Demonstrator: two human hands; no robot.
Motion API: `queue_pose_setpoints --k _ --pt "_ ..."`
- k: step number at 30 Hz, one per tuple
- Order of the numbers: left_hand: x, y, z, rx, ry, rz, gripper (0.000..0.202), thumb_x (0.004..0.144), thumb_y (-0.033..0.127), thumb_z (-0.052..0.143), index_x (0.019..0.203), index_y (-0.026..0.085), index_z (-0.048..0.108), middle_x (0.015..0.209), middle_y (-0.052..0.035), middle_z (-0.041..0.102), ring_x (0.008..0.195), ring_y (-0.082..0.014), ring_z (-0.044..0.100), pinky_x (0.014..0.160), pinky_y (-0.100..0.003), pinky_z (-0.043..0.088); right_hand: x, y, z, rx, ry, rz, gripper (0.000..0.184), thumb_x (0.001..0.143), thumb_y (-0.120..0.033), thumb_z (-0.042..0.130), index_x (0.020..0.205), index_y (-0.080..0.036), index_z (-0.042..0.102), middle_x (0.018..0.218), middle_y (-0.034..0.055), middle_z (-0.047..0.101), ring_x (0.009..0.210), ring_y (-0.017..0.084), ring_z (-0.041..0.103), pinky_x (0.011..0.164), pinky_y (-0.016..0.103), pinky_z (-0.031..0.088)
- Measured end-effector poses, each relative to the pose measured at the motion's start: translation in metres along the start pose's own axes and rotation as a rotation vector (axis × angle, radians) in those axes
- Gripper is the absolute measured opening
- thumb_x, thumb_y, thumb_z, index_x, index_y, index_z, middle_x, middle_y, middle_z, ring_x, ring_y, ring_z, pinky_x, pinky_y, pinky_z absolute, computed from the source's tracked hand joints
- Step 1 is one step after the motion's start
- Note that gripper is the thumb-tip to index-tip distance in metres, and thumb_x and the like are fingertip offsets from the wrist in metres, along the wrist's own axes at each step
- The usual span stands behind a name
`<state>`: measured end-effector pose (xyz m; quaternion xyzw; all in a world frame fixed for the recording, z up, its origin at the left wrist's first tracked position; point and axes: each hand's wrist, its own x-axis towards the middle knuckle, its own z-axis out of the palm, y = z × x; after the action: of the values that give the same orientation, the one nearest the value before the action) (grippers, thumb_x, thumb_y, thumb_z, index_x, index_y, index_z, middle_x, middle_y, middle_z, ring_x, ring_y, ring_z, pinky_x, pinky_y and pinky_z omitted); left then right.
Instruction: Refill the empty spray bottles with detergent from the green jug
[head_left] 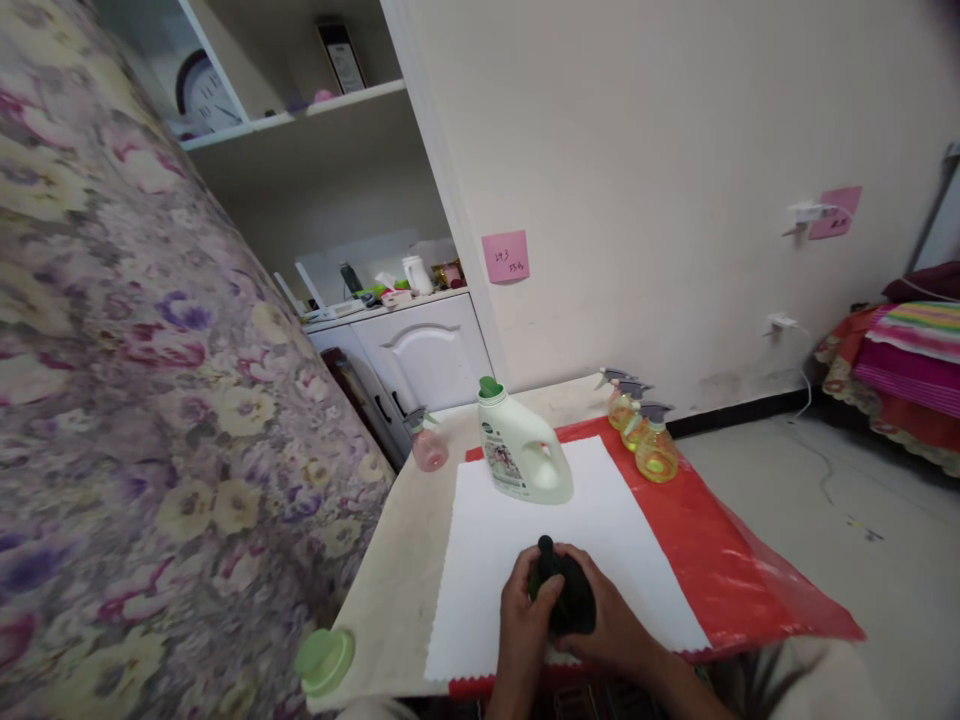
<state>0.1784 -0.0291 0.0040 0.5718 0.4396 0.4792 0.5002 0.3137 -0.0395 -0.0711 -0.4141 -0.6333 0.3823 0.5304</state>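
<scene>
Both of my hands hold a small dark bottle (564, 590) over the white sheet (487, 540) near the table's front edge. My left hand (525, 610) wraps its fingers round the bottle's top part. My right hand (611, 620) cups the body from the right side. A white detergent jug (521, 445) with a green cap stands upright farther back on the sheet, apart from my hands.
A red plastic cover (720, 560) lies under the sheet. Yellow spray bottles (645, 435) stand at the back right, a pink spray bottle (427, 440) at the back left. A green lid (325, 660) sits at the front left corner. A floral curtain (150, 400) hangs left.
</scene>
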Motion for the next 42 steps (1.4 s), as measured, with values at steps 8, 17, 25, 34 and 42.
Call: queue_pose_setpoints --k 8,17,25,34,42 --pt "0.001 0.0 0.001 0.016 -0.011 0.019 0.043 0.073 0.032 0.068 0.113 0.018 0.064 0.115 -0.0091 0.069 0.11 -0.0279 0.061 0.099 -0.04 0.044 0.0 -0.003 -0.001 -0.001 0.004 0.005 0.095 0.054 -0.011 0.075 0.138 -0.026 0.034 0.14 0.0106 0.047 0.129 0.031 0.046 0.109 0.049 0.036" --pt "0.0 0.003 0.006 0.008 0.068 0.011 0.028 0.071 0.027 0.069 0.097 0.018 0.064 0.092 -0.0043 0.071 0.09 -0.0239 0.065 0.085 -0.034 0.05 -0.001 0.003 0.001 -0.033 0.016 0.041 0.095 0.054 -0.014 0.077 0.137 -0.024 0.032 0.137 0.0122 0.049 0.125 0.032 0.048 0.107 0.049 0.038" --pt "-0.001 0.002 -0.008 0.029 -0.056 0.02 0.033 0.078 0.032 0.064 0.109 0.018 0.064 0.109 -0.008 0.07 0.105 -0.026 0.062 0.095 -0.037 0.045 -0.002 0.003 0.0 -0.031 0.001 0.04 0.096 0.053 -0.01 0.074 0.138 -0.024 0.032 0.14 0.011 0.047 0.129 0.031 0.045 0.109 0.048 0.035" --pt "0.0 0.003 0.001 0.04 0.008 -0.007 0.043 0.072 0.026 0.068 0.113 0.019 0.06 0.111 -0.0073 0.069 0.106 -0.0258 0.06 0.095 -0.036 0.045 -0.001 -0.001 -0.001 -0.015 0.005 0.021 0.095 0.055 -0.011 0.076 0.139 -0.027 0.033 0.139 0.0072 0.048 0.127 0.028 0.047 0.109 0.044 0.036" --pt "0.002 0.004 0.003 0.07 0.041 0.012 0.025 0.073 0.024 0.067 0.098 0.019 0.063 0.093 -0.0032 0.07 0.091 -0.0228 0.063 0.085 -0.033 0.048 0.0 0.004 -0.001 -0.017 0.001 0.027 0.097 0.054 -0.012 0.077 0.139 -0.027 0.031 0.139 0.0079 0.048 0.128 0.029 0.047 0.109 0.045 0.037"
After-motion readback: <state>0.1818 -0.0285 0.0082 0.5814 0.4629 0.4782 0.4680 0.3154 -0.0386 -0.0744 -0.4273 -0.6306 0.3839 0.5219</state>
